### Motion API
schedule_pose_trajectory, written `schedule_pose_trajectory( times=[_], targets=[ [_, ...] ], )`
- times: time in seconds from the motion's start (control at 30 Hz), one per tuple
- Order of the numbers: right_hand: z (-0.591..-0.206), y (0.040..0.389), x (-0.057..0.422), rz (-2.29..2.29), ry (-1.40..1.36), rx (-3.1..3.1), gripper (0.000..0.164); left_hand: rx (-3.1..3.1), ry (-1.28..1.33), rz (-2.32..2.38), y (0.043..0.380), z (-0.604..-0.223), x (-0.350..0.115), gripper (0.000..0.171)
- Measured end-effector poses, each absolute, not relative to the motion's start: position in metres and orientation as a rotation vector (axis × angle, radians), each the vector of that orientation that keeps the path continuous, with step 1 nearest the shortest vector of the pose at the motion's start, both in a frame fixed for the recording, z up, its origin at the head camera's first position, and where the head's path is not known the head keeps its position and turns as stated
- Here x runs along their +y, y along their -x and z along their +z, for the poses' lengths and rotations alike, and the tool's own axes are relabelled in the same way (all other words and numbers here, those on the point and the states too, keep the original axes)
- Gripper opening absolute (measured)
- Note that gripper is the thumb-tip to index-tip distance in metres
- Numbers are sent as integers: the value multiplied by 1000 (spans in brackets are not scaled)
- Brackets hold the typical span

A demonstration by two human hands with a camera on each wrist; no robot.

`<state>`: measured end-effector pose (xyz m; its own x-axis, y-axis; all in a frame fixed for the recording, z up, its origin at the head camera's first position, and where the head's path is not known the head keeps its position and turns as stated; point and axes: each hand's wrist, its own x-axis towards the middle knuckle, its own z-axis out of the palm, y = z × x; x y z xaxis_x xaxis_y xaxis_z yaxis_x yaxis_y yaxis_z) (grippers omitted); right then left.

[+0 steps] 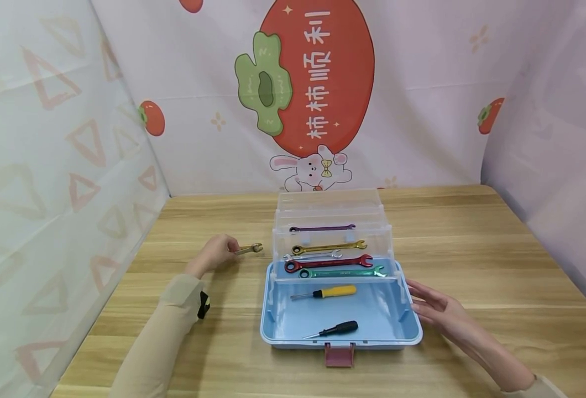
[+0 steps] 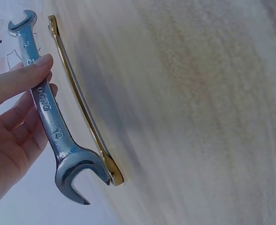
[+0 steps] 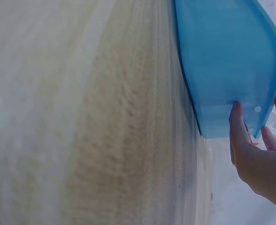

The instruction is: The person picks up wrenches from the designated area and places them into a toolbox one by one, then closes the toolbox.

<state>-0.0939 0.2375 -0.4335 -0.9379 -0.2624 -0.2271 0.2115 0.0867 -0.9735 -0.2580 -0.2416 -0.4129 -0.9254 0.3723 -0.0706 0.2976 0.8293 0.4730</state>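
Note:
My left hand pinches a silver open-end wrench marked 14 between thumb and fingers, left of the toolbox. Close beside it, along the wooden surface, runs a gold-edged wrench. On the other side, my right hand touches the right wall of the blue toolbox, its fingers extended. One fingertip presses on the outer wall in the right wrist view, with others at the rim. Inside the box lie a yellow-handled screwdriver and a black-handled screwdriver.
Raised clear trays at the box's back bear a purple wrench, a gold wrench, a silver wrench, a red wrench and a green wrench. A pink latch hangs at the front. Printed cloth stands behind the table.

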Motion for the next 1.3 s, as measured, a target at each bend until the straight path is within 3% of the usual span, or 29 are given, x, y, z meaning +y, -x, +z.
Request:
schedule_pose_trajectory(
  times=[1.3],
  targets=[
    [-433, 94, 237, -1906, 61, 2019, 61, 2839, -597, 918, 262, -348, -235, 12]
  ],
)
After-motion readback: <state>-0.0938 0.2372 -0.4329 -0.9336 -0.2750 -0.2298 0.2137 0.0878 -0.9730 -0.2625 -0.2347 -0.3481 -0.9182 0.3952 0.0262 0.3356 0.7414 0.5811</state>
